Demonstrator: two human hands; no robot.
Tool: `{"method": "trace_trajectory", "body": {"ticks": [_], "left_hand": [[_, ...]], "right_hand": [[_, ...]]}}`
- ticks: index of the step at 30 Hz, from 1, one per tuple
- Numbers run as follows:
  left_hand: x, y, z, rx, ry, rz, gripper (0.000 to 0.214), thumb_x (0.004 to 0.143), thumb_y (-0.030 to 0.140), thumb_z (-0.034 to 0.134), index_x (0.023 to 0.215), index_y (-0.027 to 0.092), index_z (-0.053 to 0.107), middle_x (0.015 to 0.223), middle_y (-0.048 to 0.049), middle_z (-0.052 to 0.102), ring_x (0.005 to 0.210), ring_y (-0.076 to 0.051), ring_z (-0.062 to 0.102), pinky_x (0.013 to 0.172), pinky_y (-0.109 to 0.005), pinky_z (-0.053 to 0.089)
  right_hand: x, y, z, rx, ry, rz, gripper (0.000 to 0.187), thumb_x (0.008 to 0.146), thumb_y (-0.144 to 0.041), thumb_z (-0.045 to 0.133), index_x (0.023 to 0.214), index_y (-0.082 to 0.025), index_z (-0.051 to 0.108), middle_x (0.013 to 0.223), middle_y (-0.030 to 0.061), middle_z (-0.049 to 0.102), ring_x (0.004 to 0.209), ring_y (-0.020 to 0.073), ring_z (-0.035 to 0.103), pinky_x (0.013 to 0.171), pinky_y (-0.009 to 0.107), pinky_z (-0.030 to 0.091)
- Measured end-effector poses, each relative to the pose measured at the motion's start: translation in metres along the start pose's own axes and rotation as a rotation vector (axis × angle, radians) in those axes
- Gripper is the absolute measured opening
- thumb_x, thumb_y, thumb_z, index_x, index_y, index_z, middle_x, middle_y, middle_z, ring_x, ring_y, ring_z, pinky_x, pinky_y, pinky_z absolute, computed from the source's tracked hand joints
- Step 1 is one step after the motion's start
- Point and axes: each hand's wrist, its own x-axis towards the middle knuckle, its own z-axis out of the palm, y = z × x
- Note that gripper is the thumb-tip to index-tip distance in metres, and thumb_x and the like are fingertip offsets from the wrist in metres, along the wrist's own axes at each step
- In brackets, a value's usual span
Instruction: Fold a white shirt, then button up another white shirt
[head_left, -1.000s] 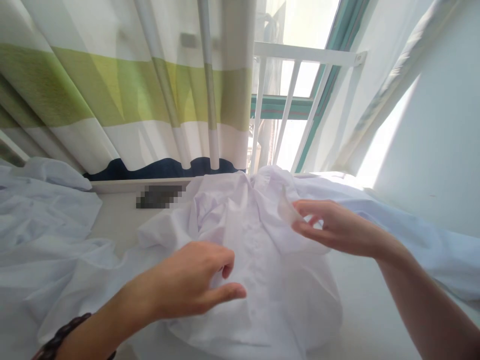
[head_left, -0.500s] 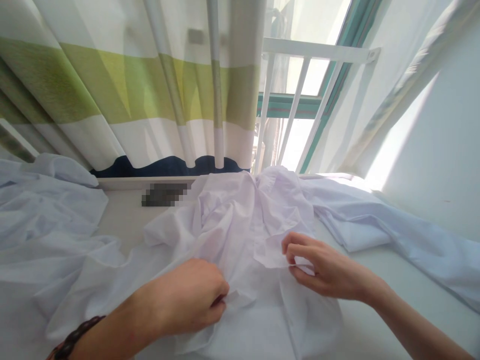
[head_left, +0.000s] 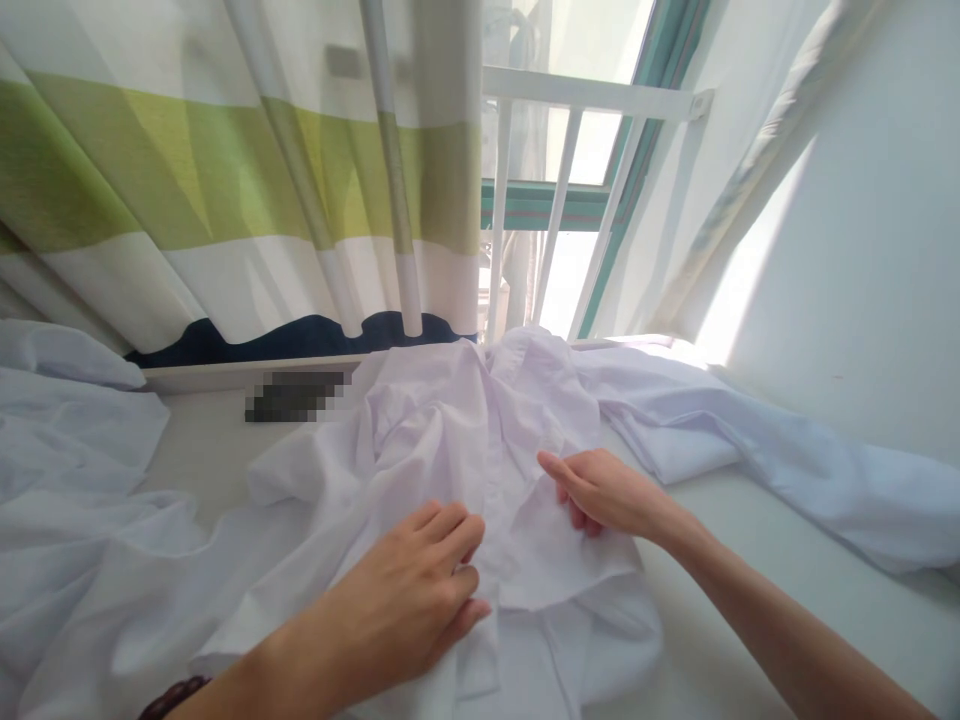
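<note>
A crumpled white shirt [head_left: 450, 430] lies spread on a white table [head_left: 750, 560] in front of me. My left hand [head_left: 416, 595] rests on the shirt's front strip, fingers laid flat and close together on the cloth, holding nothing. A dark bead bracelet [head_left: 169, 695] is on that wrist. My right hand [head_left: 600, 490] sits just right of the strip, index finger stretched out to the left, the other fingers curled down onto a fold of the shirt.
More white cloth [head_left: 67, 480] is heaped at the left and another white garment [head_left: 787, 470] trails off to the right. A striped green, white and navy curtain [head_left: 225, 200] hangs behind. A window with a white rail [head_left: 592, 95] and a white wall [head_left: 862, 280] stand close by.
My left hand has opened from a clenched grip to lie flat on the shirt. My right hand has moved left and up toward the front strip, with its index finger now stretched out.
</note>
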Motion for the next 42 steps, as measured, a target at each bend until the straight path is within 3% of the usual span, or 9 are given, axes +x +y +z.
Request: {"method": "trace_trajectory", "body": {"ticks": [4, 8, 15, 20, 27, 30, 35, 40, 42], "left_hand": [[-0.004, -0.011, -0.001, 0.190, -0.016, -0.045, 0.019, 0.078, 0.025, 0.073, 0.060, 0.018, 0.068, 0.082, -0.0065, 0.062, 0.086, -0.026, 0.052, 0.074, -0.039, 0.039], [-0.003, -0.005, -0.018, 0.396, -0.110, -0.278, 0.017, 0.075, 0.013, 0.069, 0.058, 0.017, 0.068, 0.075, -0.0106, 0.061, 0.082, -0.030, 0.051, 0.069, -0.042, 0.039], [0.039, 0.012, -0.021, 0.164, -0.068, -0.006, 0.013, 0.084, 0.010, 0.055, 0.081, 0.016, 0.066, 0.086, -0.0093, 0.065, 0.084, -0.025, 0.059, 0.071, -0.035, 0.043], [0.056, -0.021, 0.001, 0.057, -0.251, -0.422, 0.030, 0.089, 0.038, 0.053, 0.091, 0.010, 0.067, 0.077, -0.0124, 0.069, 0.071, -0.028, 0.066, 0.061, -0.033, 0.046], [0.045, -0.051, 0.002, -0.247, -0.236, -0.453, 0.051, 0.090, 0.049, 0.042, 0.056, 0.016, 0.060, 0.050, -0.0011, 0.057, 0.052, -0.017, 0.060, 0.058, -0.026, 0.043], [0.041, -0.048, 0.005, -0.296, -0.248, -0.469, 0.057, 0.094, 0.050, 0.033, 0.054, 0.016, 0.057, 0.046, -0.0010, 0.056, 0.046, -0.016, 0.058, 0.055, -0.025, 0.042], [0.028, -0.036, 0.020, 0.004, -0.046, -0.580, 0.049, 0.093, 0.055, 0.035, 0.102, 0.013, 0.059, 0.073, -0.0110, 0.068, 0.067, -0.030, 0.067, 0.057, -0.034, 0.044], [0.017, -0.033, 0.029, 0.045, 0.064, -0.533, 0.036, 0.089, 0.044, 0.048, 0.104, 0.013, 0.058, 0.097, -0.0133, 0.066, 0.091, -0.030, 0.063, 0.063, -0.033, 0.046], [0.017, -0.037, 0.030, 0.037, 0.098, -0.501, 0.029, 0.089, 0.037, 0.049, 0.099, 0.012, 0.059, 0.095, -0.0125, 0.065, 0.092, -0.030, 0.060, 0.066, -0.035, 0.047]], "right_hand": [[0.012, 0.000, 0.015, -0.260, 0.188, -0.036, 0.047, 0.087, -0.043, 0.047, 0.047, -0.020, 0.038, 0.048, 0.0019, 0.053, 0.046, 0.0123, 0.042, 0.050, 0.028, 0.026], [-0.001, 0.005, 0.010, -0.197, 0.268, -0.060, 0.034, 0.080, -0.026, 0.049, 0.052, -0.021, 0.032, 0.051, -0.0019, 0.046, 0.050, 0.0115, 0.036, 0.050, 0.027, 0.023], [-0.017, -0.010, 0.017, 0.152, 0.451, -0.306, 0.013, 0.076, -0.014, 0.047, 0.070, -0.023, 0.038, 0.065, -0.0045, 0.039, 0.059, 0.0120, 0.039, 0.055, 0.024, 0.033], [-0.005, -0.010, 0.055, 0.492, 0.230, -0.258, 0.009, 0.076, -0.018, 0.045, 0.072, -0.023, 0.039, 0.063, -0.0051, 0.041, 0.059, 0.0120, 0.043, 0.053, 0.023, 0.036], [-0.001, -0.010, 0.047, 0.772, -0.035, -0.137, 0.008, 0.070, -0.019, 0.048, 0.078, -0.022, 0.047, 0.073, -0.0030, 0.055, 0.064, 0.0130, 0.053, 0.055, 0.023, 0.045], [0.000, -0.012, 0.040, 0.758, -0.079, -0.095, 0.011, 0.077, -0.026, 0.053, 0.087, -0.021, 0.053, 0.076, -0.0019, 0.059, 0.064, 0.0135, 0.056, 0.053, 0.023, 0.047], [0.018, -0.014, 0.047, 0.584, -0.116, -0.038, 0.017, 0.082, -0.036, 0.052, 0.075, -0.020, 0.048, 0.061, -0.0049, 0.053, 0.046, 0.0115, 0.053, 0.044, 0.023, 0.043], [0.024, -0.018, 0.067, 0.277, 0.215, -0.239, 0.023, 0.082, -0.028, 0.051, 0.065, -0.022, 0.036, 0.055, -0.0075, 0.036, 0.049, 0.0094, 0.039, 0.047, 0.022, 0.030], [0.022, -0.018, 0.071, 0.213, 0.240, -0.309, 0.024, 0.083, -0.026, 0.050, 0.065, -0.022, 0.034, 0.056, -0.0073, 0.033, 0.052, 0.0099, 0.034, 0.049, 0.023, 0.028]]}}
